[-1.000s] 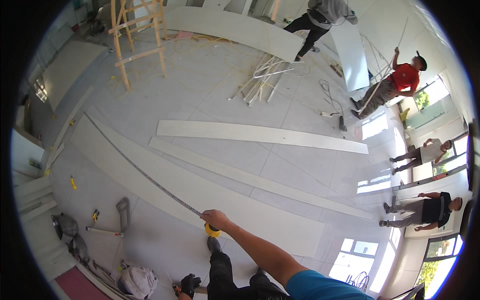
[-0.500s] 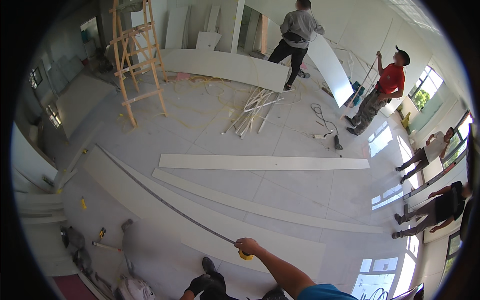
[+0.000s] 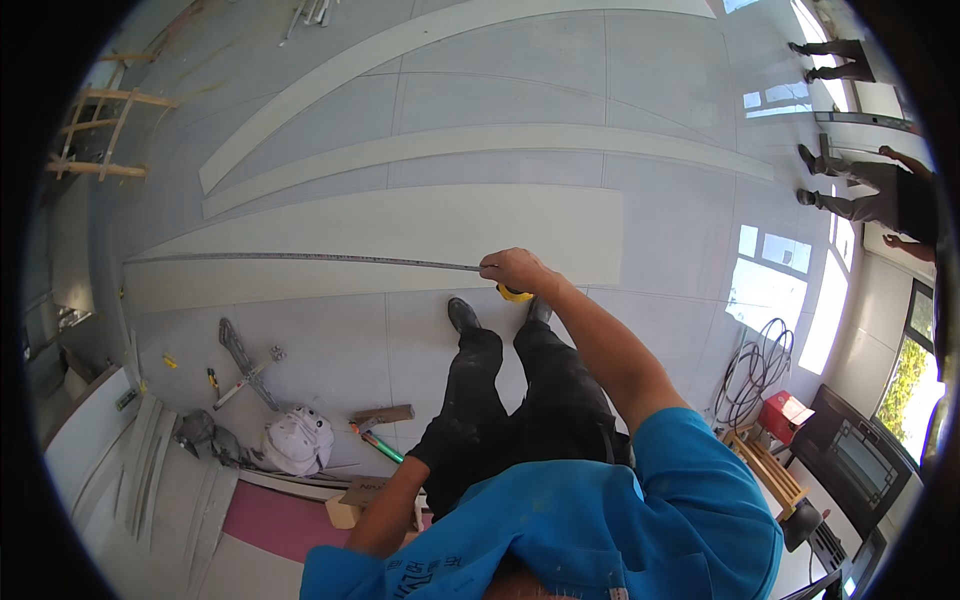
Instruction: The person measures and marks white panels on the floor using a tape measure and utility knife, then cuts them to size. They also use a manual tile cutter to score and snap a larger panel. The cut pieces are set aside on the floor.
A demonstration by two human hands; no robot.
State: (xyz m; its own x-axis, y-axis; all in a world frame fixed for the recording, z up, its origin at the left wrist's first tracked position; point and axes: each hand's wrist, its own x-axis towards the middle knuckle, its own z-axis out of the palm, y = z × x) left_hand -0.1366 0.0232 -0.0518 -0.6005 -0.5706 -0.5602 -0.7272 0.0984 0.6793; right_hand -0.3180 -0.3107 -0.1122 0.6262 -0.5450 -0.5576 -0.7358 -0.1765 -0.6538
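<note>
My right hand (image 3: 516, 270) is closed around a yellow tape measure (image 3: 514, 294), whose case shows below the fingers. Its metal blade (image 3: 330, 258) runs out from the hand to the left, along a long white panel (image 3: 560, 225) on the floor, as far as the panel's left end. Down by my left thigh is my left hand (image 3: 448, 440), in a dark glove against dark trousers. Its fingers do not stand out from the cloth. My shoes (image 3: 463, 315) are at the panel's near edge.
Two narrower white strips (image 3: 480, 140) lie beyond the panel. At left are a wooden ladder frame (image 3: 110, 125) and hand tools (image 3: 245, 365); a white bag (image 3: 298, 440) sits nearer. Coiled cable (image 3: 755, 370) and a red box (image 3: 785, 415) are at right, where people's legs (image 3: 860, 190) show.
The view has tilted downward, bringing my body and the near floor in. The right hand still holds the tape measure with its blade out. The left hand remains by the thigh.
</note>
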